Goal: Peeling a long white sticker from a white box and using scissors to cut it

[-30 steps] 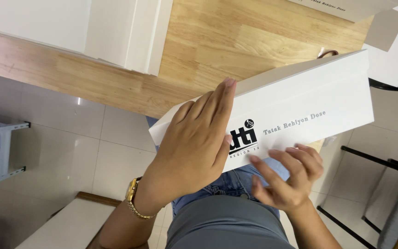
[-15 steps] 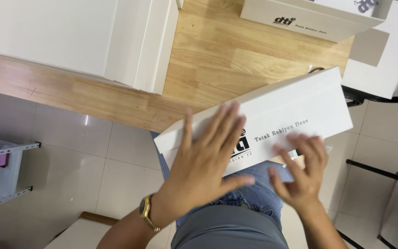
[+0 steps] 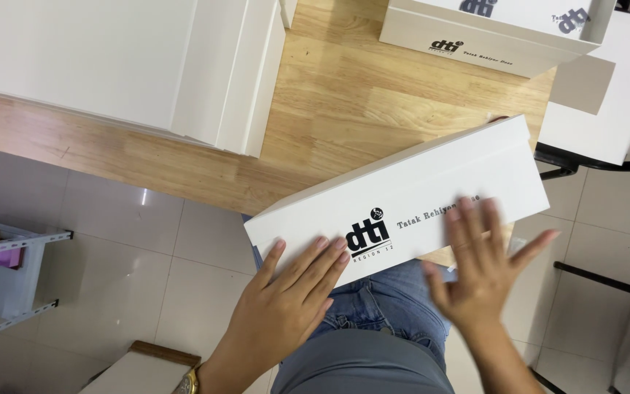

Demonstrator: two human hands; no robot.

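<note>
White card makes up the long flat box (image 3: 402, 197) lying slantwise across the near edge of the wooden desk (image 3: 344, 109), its lower end hanging over the person's lap in blue jeans (image 3: 373, 306). It looks to be the pressing or smoothing stage: the left hand (image 3: 286, 306) lies flat on the box's near side, fingers (image 3: 315, 255) together and straight, while the right hand (image 3: 483, 270) hovers or pats at the same face, fingers (image 3: 475, 226) fanned apart and somewhat blurred. Neither hand grips anything. A next move would likely call for steadying the overhanging end so the box does not tip off the desk. Its faces are clean and crisp-edged, with dark printing on the side. A second, open white box (image 3: 490, 36) sits farther back
</note>
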